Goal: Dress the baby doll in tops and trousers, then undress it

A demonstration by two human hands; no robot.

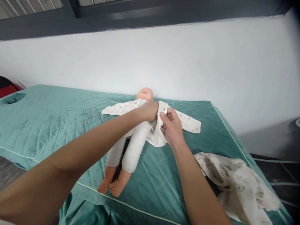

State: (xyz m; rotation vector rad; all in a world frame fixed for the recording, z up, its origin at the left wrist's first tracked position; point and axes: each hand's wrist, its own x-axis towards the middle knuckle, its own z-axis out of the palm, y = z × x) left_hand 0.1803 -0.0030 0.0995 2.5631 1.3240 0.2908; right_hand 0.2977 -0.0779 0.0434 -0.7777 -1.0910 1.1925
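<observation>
A baby doll [137,145] lies on its back, feet toward me, with white cloth legs and bare feet. Spread around its upper body is a white printed baby shirt [157,139], its sleeves stretched out to both sides. My right hand [173,128] pinches the edge of the shirt's right-hand front between thumb and fingers, near a small dark snap or button. My left hand [150,111] reaches across the doll's chest, and its fingers disappear behind that same piece of cloth. Whether they grip anything is hidden.
The doll rests on a bed with a green quilted cover [58,106], against a white wall [152,62]. Crumpled printed baby clothing [243,184] with gathered elastic lies at the near right. A hole [14,98] shows at the bed's left end, close to a red and black item [8,89].
</observation>
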